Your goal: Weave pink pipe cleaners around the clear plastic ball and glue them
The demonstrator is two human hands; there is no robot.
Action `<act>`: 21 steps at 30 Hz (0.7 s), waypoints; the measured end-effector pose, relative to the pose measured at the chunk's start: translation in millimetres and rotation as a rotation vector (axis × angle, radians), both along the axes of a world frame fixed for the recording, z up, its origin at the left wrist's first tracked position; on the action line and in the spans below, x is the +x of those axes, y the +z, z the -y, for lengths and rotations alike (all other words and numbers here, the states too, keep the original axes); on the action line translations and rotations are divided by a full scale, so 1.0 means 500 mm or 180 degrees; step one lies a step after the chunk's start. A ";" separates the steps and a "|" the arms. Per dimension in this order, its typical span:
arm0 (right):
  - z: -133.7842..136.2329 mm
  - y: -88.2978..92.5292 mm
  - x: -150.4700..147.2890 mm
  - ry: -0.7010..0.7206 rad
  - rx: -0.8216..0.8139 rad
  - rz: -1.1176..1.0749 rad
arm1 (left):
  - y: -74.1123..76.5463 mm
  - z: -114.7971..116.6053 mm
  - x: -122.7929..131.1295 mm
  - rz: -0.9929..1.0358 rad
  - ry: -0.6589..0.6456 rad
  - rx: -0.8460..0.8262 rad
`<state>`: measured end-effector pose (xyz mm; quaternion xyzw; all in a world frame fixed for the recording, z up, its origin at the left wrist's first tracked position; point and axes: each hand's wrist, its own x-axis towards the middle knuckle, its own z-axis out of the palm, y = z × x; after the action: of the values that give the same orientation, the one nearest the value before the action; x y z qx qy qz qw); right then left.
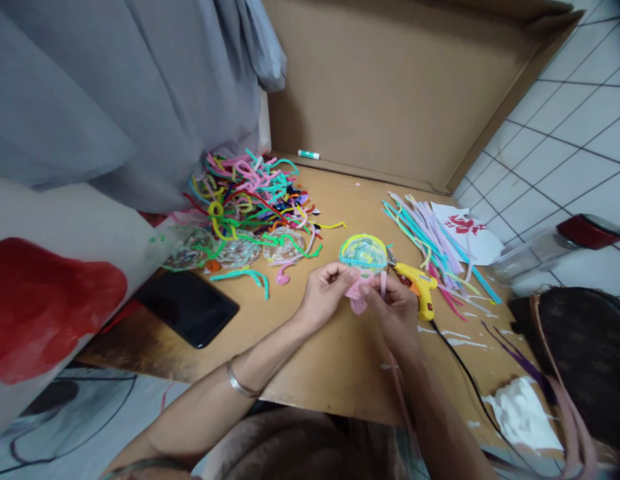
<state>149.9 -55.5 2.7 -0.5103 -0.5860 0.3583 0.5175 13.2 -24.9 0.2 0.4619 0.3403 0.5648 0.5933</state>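
Note:
Pink pipe cleaners (359, 304), bent into small loops, sit between my two hands above the table. My left hand (326, 292) pinches the loops from the left. On the other side my right hand (394, 308) grips them between thumb and fingers, and a pale pink strand stands up beside its fingers. Just beyond my fingertips lies a round disc (363, 251) with a yellow rim and a turquoise band. A yellow glue gun (421, 288) rests right of my right hand, its nozzle close to the disc.
Tangled pipe cleaners (250, 193) heap at the back left, near a black phone (187, 307). Straight pipe cleaners (430, 233) lie at the right. A glue stick (309, 155), a clear bottle (540, 257), a brown bag (580, 353) and white tissue (524, 412) surround the work area.

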 end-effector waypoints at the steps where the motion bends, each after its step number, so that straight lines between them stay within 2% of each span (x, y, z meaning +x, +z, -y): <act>1: 0.001 0.001 -0.002 -0.0015 0.0009 0.0009 | 0.000 0.001 0.000 0.0024 -0.0029 -0.0028; 7: 0.004 0.005 -0.003 -0.0030 0.0092 0.0044 | -0.006 0.002 0.004 0.0189 -0.0121 -0.0221; 13: 0.002 0.013 -0.004 0.0105 0.0035 -0.0032 | 0.000 0.002 0.005 0.0180 -0.0016 -0.0141; 18: 0.009 0.034 -0.004 0.0112 -0.0095 -0.0075 | 0.009 0.009 0.001 0.0002 -0.0131 -0.0083; 21: 0.008 0.031 -0.001 0.0185 -0.0130 0.0003 | 0.008 0.009 0.000 0.0040 -0.0242 -0.0129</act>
<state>149.4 -59.7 18.0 -0.5038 -0.5934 0.3848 0.4960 13.4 -29.5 4.3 0.4588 0.3301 0.5377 0.6257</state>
